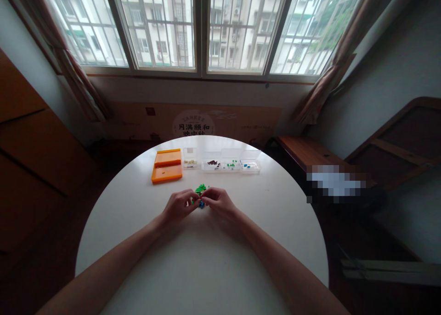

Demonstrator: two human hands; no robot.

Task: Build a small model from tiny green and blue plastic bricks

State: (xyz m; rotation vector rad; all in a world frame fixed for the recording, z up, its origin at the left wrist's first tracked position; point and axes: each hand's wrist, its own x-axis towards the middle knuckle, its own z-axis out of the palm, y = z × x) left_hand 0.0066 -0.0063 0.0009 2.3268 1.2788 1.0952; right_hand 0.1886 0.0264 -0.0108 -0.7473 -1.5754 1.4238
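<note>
Left hand [179, 203], right hand [220, 202] pinched on green-blue pieces [200, 187]; white table [220, 260] spreads wide both sides, edge [320, 232] well apart.

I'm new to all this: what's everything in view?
Table: one, white, centre.
Open tray: one, orange, table's far left.
Clear boxes: about four, transparent, right of tray.
Boxed pieces: many, beige, dark, green, blue, inside boxes.
Loose pieces: several, mostly green and blue, at fingertips.
Window: one, pale frame, far wall.
Curtains: two, brownish, flanking window.
Buildings: several, pale, outside.
Printed panel: one, tan, below window.
Cabinet: one, brown, left.
Bench: one, brown, right.
Left hand: one, bare, at loose pieces.
Right hand: one, bare, likewise.
</note>
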